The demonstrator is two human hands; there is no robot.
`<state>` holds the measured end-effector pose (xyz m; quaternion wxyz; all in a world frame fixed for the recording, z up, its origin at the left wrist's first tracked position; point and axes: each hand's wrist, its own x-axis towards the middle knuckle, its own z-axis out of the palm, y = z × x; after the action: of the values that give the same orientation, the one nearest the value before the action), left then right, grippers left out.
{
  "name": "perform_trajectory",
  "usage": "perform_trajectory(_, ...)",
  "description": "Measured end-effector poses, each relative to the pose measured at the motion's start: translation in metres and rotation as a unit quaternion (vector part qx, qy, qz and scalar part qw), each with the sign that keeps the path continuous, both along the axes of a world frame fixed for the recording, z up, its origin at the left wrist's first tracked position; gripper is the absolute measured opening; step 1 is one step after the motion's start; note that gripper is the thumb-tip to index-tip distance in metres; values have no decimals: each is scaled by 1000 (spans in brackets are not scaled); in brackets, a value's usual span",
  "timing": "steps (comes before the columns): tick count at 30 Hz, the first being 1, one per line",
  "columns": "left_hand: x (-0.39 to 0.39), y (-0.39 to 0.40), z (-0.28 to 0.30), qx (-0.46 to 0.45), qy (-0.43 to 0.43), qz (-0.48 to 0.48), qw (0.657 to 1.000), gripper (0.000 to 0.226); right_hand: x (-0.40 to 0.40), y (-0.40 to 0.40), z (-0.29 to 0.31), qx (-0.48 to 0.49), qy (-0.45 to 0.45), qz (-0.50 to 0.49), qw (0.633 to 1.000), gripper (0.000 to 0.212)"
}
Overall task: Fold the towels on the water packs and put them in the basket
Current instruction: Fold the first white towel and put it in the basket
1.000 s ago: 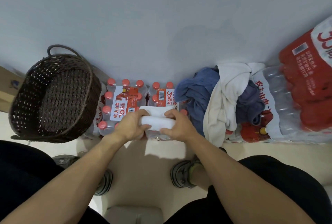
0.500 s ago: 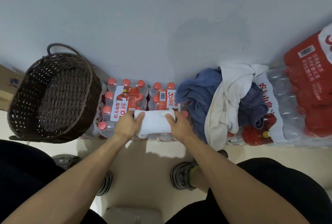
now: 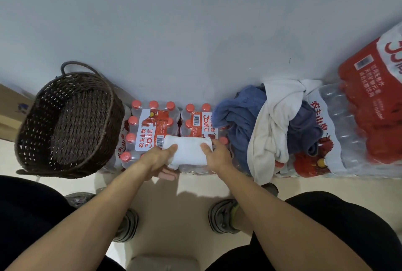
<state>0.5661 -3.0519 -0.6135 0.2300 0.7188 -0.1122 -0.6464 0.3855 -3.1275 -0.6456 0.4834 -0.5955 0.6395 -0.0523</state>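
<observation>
Two hands, left and right, grip a folded white towel on water packs beside the wicker basket.

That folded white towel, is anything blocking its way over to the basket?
Nothing visible does. The folded white towel, held at its ends by the left hand and right hand, lies on the water packs right beside the open basket.

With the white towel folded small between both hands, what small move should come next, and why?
Probably lift the folded white towel off the shrink-wrapped water bottle pack and carry it left to the dark brown wicker basket. It looks compactly folded, the left hand and right hand grip its ends, and the basket holds no towels.
</observation>
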Motion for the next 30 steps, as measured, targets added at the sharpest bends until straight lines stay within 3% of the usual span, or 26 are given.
perform_trajectory(5, 0, -10, 13, -40, 118, 154, 980, 47, -7, -13, 18, -2, -108, -64, 992, 28)
perform_trajectory(9, 6, -24, 33, -114, 235, 346, 901, 47, -6, -30, 51, -29, -189, -75, 979, 29)
perform_trajectory(11, 12, -32, 44, -166, 245, 359, 885, 46, -4, -36, 69, -25, -212, -54, 975, 29)
perform_trajectory(17, 31, -48, 79, -244, 141, 228, 932, 52, -4, -43, 122, 17, -246, 35, 969, 22)
perform_trajectory(20, 45, -50, 100, -281, 61, 146, 947, 54, -4, -44, 140, 111, -273, 18, 955, 22)
perform_trajectory(22, 55, -51, 118, -317, 13, 43, 947, 53, -5, -45, 151, 125, -246, 32, 961, 42)
perform_trajectory(24, 61, -52, 137, -348, -51, -76, 933, 47, -4, -45, 163, 53, -142, 122, 981, 86)
perform_trajectory(26, 61, -52, 155, -365, -93, -208, 903, 37, 7, -37, 176, -4, -152, 188, 970, 117)
perform_trajectory(28, 59, -50, 168, -371, -84, -290, 878, 35, 25, -22, 179, -36, -215, 216, 952, 121)
perform_trajectory(30, 63, -47, 178, -375, -87, -310, 869, 36, 39, -6, 172, -42, -224, 248, 942, 110)
